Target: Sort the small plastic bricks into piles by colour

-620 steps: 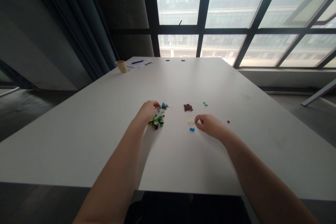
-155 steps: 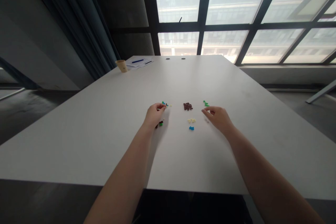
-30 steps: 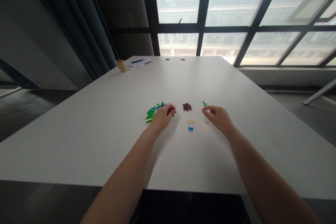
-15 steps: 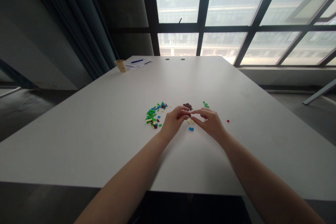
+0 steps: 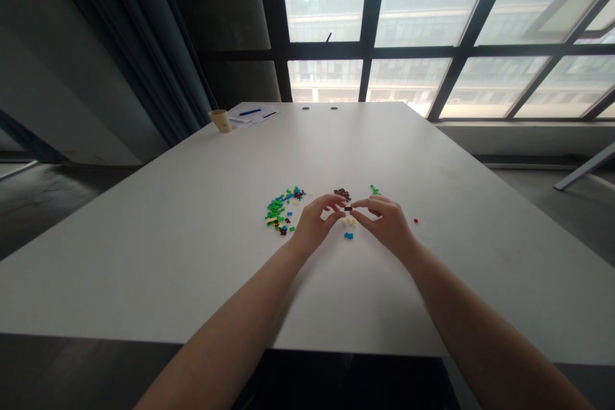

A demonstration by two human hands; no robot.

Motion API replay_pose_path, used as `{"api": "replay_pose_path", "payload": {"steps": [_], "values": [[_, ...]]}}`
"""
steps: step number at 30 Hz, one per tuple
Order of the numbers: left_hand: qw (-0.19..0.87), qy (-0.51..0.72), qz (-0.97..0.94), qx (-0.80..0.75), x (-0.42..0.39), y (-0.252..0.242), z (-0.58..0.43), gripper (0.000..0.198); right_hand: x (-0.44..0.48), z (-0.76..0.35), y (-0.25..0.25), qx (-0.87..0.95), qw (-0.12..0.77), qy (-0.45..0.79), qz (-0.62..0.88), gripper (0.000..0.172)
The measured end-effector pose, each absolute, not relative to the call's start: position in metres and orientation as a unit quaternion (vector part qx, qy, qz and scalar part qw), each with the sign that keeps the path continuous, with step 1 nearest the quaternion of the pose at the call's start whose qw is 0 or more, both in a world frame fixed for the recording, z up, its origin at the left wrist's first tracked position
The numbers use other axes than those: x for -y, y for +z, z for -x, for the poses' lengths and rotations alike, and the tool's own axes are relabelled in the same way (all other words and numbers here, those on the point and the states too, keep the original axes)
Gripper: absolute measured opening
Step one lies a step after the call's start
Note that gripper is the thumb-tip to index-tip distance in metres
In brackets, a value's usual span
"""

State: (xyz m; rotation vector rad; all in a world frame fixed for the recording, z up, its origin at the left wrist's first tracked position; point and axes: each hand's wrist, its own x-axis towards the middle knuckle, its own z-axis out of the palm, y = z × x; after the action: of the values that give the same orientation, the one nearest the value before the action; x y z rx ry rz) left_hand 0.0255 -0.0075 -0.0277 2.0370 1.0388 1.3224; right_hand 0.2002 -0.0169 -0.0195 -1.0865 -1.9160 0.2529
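A small dark brown toy building brick (image 5: 348, 208) is held up between my two hands, above the table. My right hand (image 5: 384, 218) pinches its right end between thumb and forefinger. My left hand (image 5: 314, 221) is at the brick's left end, thumb and fingers parted with a gap between them; whether a fingertip touches the brick is hard to see. Just behind the hands lies a pile of brown bricks (image 5: 343, 193). Cream bricks (image 5: 349, 221) and blue bricks (image 5: 348, 236) lie below and in front of the held one.
A mixed heap of green, blue, cream and brown bricks (image 5: 275, 210) spreads left of my hands. Green bricks (image 5: 375, 189) lie behind my right hand, a red brick (image 5: 416, 221) to its right. A tan cup (image 5: 220, 121) and papers with pens (image 5: 252, 116) stand at the far left.
My left fingers have parted from their closed hold, and the right thumb and forefinger have come in on the brown brick, which now shows more fully.
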Motion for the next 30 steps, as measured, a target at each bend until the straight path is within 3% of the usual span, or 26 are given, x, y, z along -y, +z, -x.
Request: {"api": "replay_pose_path", "payload": {"steps": [14,21,25,30], "values": [[0.179,0.442,-0.766,-0.43,0.0,-0.029,-0.016,0.018,0.014,-0.205,-0.022,0.763,0.41,0.105,0.488,0.015],[0.022,0.324,-0.637,-0.699,-0.025,-0.027,0.035,0.018,0.0,-0.212,-0.036,0.686,0.259,0.089,0.674,0.016],[0.02,0.259,-0.613,-0.746,-0.029,-0.034,0.045,0.024,-0.01,-0.201,-0.037,0.713,0.181,0.076,0.673,0.016],[0.049,0.225,-0.635,-0.737,-0.031,-0.039,0.043,0.021,-0.024,-0.188,-0.039,0.726,0.171,0.078,0.661,0.015]]}}
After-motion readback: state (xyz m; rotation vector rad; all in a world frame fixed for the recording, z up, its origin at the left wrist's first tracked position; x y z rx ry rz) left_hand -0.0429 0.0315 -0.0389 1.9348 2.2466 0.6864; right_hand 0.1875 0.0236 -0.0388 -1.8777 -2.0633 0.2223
